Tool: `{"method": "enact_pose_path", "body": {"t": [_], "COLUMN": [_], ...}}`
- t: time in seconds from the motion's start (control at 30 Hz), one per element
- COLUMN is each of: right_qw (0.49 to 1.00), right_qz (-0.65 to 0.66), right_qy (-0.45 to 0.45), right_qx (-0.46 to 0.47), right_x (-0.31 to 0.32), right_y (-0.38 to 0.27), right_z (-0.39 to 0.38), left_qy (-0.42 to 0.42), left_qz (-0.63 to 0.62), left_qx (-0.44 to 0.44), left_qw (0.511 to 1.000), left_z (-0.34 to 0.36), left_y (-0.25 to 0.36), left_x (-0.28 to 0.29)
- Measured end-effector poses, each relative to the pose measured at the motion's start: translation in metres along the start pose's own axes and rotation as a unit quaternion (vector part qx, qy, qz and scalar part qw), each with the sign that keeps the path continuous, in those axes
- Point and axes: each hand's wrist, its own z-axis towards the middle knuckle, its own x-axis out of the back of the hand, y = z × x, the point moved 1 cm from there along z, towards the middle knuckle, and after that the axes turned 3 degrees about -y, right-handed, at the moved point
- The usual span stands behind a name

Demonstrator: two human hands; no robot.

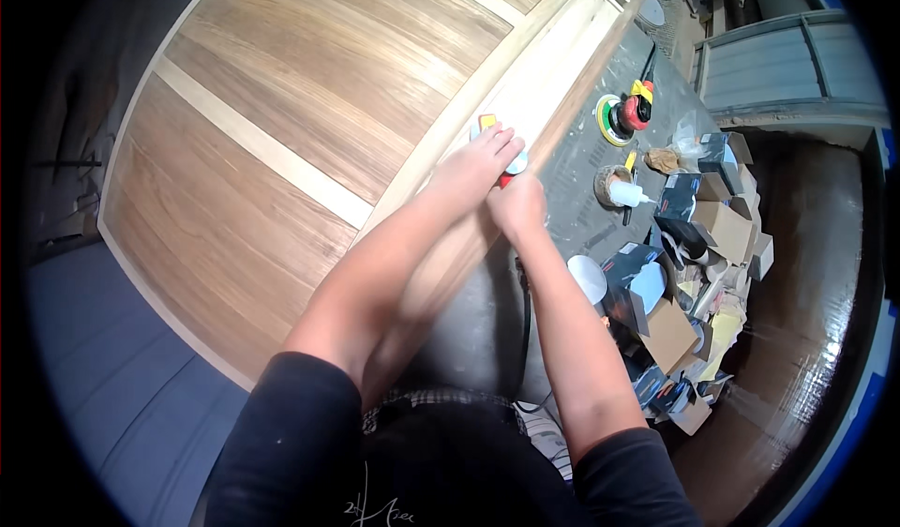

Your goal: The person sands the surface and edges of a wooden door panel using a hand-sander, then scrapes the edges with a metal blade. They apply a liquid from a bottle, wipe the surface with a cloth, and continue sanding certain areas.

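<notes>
Wooden panel (300, 96) spreads left of the fingers of the left hand (472, 167), which drape over a red-and-yellow tool (506, 180) on the pale rail (553, 69); their grip is hidden. Right hand (518, 208) looks clenched on the tool's near end. Work appears under way; finished and remaining stretches indistinguishable. Rightward of the fingers, on grey surface (574, 175): white bottle (623, 193), unheld disc sander (631, 112).
</notes>
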Motion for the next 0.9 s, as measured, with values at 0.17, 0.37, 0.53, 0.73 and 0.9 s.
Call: {"method": "enact_pose_path", "body": {"t": [0.17, 0.37, 0.53, 0.73, 0.9], "right_qw": [1.000, 1.000, 1.000, 0.998, 0.996], "right_qz": [-0.002, 0.013, 0.023, 0.048, -0.006], "right_qy": [0.001, -0.003, 0.007, -0.004, -0.089], "right_qx": [0.001, -0.004, 0.008, 0.051, 0.016], "right_x": [0.019, 0.037, 0.031, -0.002, -0.024], "right_y": [-0.008, -0.005, -0.005, 0.012, 0.011], "right_z": [0.039, 0.079, 0.046, -0.028, -0.101], "left_qy": [0.027, 0.056, 0.053, 0.023, 0.001], "left_qz": [-0.028, -0.049, -0.062, -0.019, -0.035], "left_qx": [-0.007, -0.021, -0.015, 0.001, 0.035], "left_qw": [0.999, 0.997, 0.997, 1.000, 0.999], "left_z": [0.044, 0.087, 0.059, -0.024, -0.105], "left_y": [-0.016, -0.024, -0.008, 0.021, 0.040], "left_x": [-0.013, -0.017, -0.012, 0.003, 0.007]}}
